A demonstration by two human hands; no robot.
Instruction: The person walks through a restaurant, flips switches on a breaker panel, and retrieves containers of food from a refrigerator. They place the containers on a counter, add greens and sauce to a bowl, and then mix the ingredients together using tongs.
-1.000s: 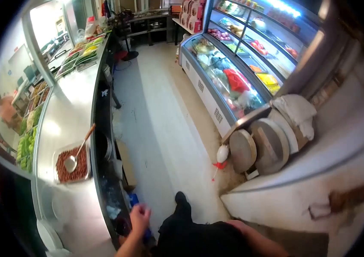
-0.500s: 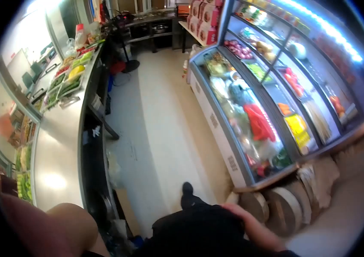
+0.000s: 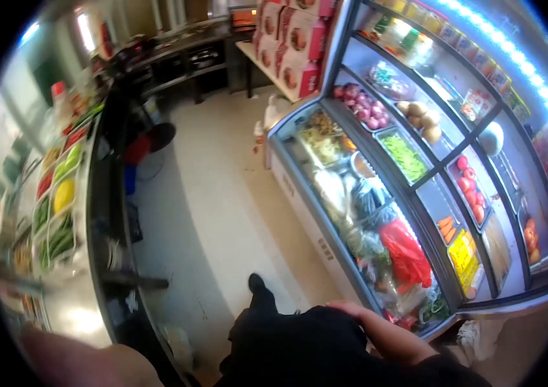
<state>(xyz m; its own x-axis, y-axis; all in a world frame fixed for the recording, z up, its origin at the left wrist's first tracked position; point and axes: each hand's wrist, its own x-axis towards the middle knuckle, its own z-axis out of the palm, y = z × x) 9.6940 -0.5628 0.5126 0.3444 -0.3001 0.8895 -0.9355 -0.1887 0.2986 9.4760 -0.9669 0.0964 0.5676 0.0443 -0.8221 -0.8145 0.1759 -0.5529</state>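
Head view: right hand (image 3: 347,308) touches black clothing (image 3: 300,345), can't tell how open; left hand unseen.

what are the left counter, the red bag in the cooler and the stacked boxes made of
Counter: probably stainless steel, smooth, from its silvery surface and bright glare.
Red bag: thin plastic, slightly glossy, judging by its crinkled folds.
Stacked boxes: likely printed cardboard, given their square edges and pictures; coating unclear.

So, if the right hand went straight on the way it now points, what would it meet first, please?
Most likely the right hand would brush the dark clothing beside its fingers, though depth is unclear. Past that, the way over the floor looks free towards the left counter.
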